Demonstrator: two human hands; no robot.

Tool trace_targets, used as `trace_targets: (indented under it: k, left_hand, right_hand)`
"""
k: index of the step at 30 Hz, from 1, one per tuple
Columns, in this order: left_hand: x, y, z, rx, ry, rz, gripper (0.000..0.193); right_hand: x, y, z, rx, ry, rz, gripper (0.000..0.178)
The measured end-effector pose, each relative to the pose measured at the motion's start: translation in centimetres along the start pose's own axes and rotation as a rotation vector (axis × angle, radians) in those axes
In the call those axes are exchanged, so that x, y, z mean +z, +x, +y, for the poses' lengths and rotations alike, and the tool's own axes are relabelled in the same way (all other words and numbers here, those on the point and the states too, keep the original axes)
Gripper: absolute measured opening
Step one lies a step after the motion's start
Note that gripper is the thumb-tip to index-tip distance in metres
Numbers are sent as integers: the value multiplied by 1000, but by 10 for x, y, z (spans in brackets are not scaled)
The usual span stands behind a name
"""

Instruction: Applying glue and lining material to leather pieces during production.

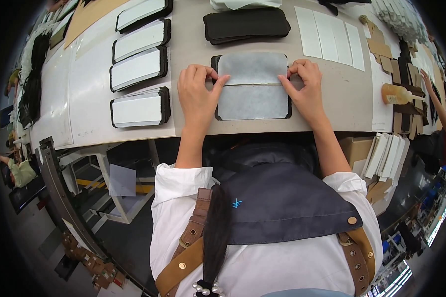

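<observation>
In front of me lies a black piece with two pale grey rectangular panels on it. The upper panel and the lower panel meet along a narrow seam across the middle. My left hand pinches the upper panel at its lower left corner, thumb on top near the seam. Opposite, my right hand pinches the same panel's right edge, its thumb also by the seam. Dark edging shows at the corners. What lies under the fingertips is partly hidden.
Several black pieces with white panels stand in a column to the left. Behind lies a stack of black pieces; white strips are at the far right. A glue bottle lies near the right edge. Another person's hand reaches in beyond.
</observation>
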State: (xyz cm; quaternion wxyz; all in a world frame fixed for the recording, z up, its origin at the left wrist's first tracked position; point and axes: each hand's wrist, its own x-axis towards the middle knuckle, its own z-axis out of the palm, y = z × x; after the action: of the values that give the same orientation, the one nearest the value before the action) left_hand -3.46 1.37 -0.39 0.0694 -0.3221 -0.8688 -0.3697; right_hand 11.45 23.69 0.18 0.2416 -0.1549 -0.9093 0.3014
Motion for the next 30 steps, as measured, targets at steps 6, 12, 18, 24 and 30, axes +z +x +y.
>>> trace_targets:
  k: [6,12,18,24,30]
  left_hand:
    - [1,2,2,-38,-43,11,39]
    - [3,1,1,-68,-44,8,40]
    - [3,0,1,-50,-27,13,36]
    - [2,2,3,-37,-29,22,35]
    - [2,0,1,-61,-125,86,34]
  right_hand:
    - [4,2,3,8,31,37,19]
    - [9,3,3,50,2,49,17]
    - [10,4,1,39,-37,63,16]
    - [10,6,0,39,-61,63,16]
    - [9,3,3,52,25,140,24]
